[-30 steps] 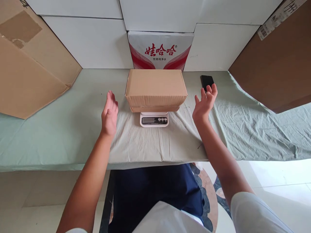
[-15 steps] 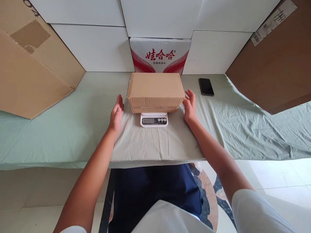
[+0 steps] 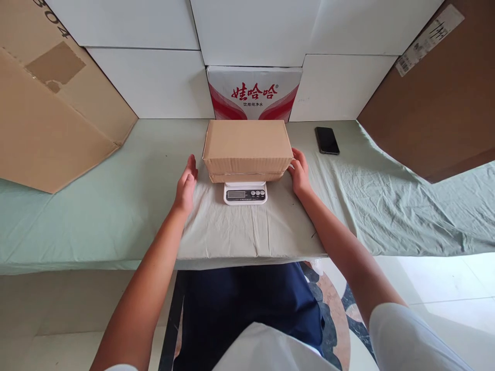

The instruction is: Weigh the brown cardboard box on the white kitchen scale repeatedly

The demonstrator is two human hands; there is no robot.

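Observation:
A closed brown cardboard box rests on a small white digital scale in the middle of a table draped in pale green cloth. My left hand is flat and upright just left of the box, a small gap away from its side. My right hand is at the box's right end, fingers against or very near its lower corner. Neither hand grips the box.
A black phone lies on the cloth right of the box. A white and red printed carton stands behind it among white boxes. Large cardboard sheets lean at the left and right.
Both hands came in from raised, spread positions down to the two ends of the box. The box and scale have not moved.

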